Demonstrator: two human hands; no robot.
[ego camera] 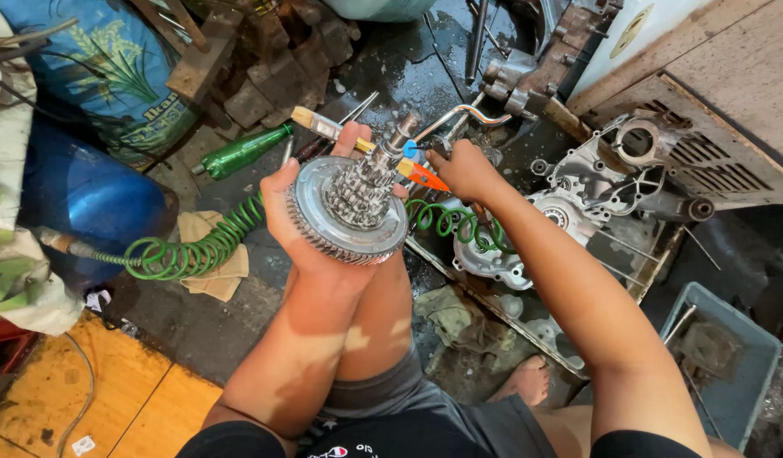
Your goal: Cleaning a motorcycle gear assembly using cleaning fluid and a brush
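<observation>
My left hand [296,222] holds a round metal clutch and gear assembly [351,212] from below, its toothed rim facing me and a stack of small gears with a shaft rising from the middle. My right hand [464,170] grips an air blow gun with an orange body [423,174], its nozzle at the gear stack. A green coiled air hose [192,248] runs from the gun to the left across the floor. A paint brush [323,127] lies behind the assembly, near my left fingers.
Engine case halves [595,182] sit at the right on a wet metal tray [531,335]. A green bottle [243,151], a grey plastic tub [735,360], rags [206,246] and a blue barrel [78,191] surround me. My knee and bare foot [523,382] are below.
</observation>
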